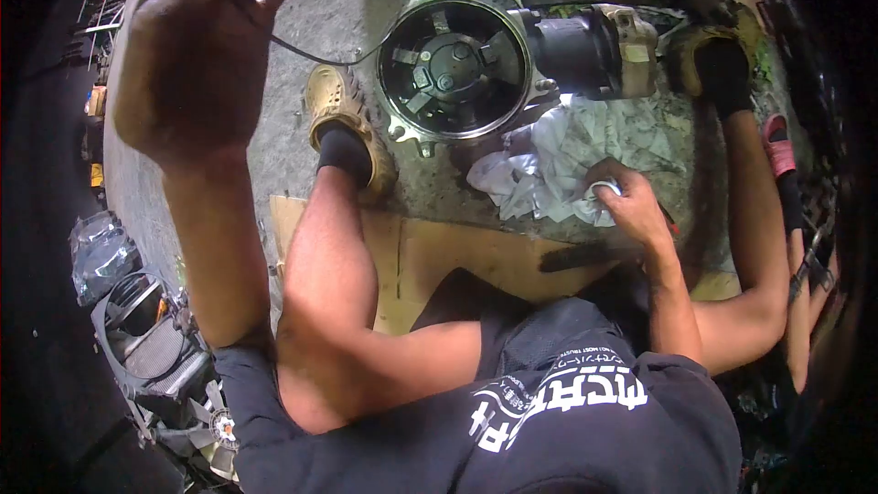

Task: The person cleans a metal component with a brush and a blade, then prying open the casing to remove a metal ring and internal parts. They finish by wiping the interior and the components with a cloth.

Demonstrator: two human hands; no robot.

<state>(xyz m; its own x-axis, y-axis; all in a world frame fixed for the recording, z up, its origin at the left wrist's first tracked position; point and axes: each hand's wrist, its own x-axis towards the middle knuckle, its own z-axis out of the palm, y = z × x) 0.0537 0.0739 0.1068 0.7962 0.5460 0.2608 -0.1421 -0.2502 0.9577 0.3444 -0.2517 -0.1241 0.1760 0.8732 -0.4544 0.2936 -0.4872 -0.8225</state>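
I see the cloth (585, 151) right of centre in the frame, a crumpled white heap on the concrete floor (293, 55), just below the motor (590, 48). My right hand (629, 206) rests on the cloth's lower edge, fingers curled and closed on a small white wad of it. My left hand (197, 46) is raised in the upper left of the frame, close to the camera, fingers pinched shut on a thin black wire (306, 53). The wire runs down and to the right toward the housing (455, 66).

The housing is a round metal ring with a dark inside, lying face up in the upper centre, just above and left of the cloth. The motor lies on its side touching the housing's right edge, dark in the middle and pale at its right end.

My left shoe (343, 119) stands just left of the housing, with a black sock above it. My right shoe (713, 59) is in the upper right, just beside the motor's pale end. Below the cloth a flat sheet of cardboard (430, 261) lies under my legs. In the lower left, well apart from all this, a radiator (151, 348) lies in shadow.
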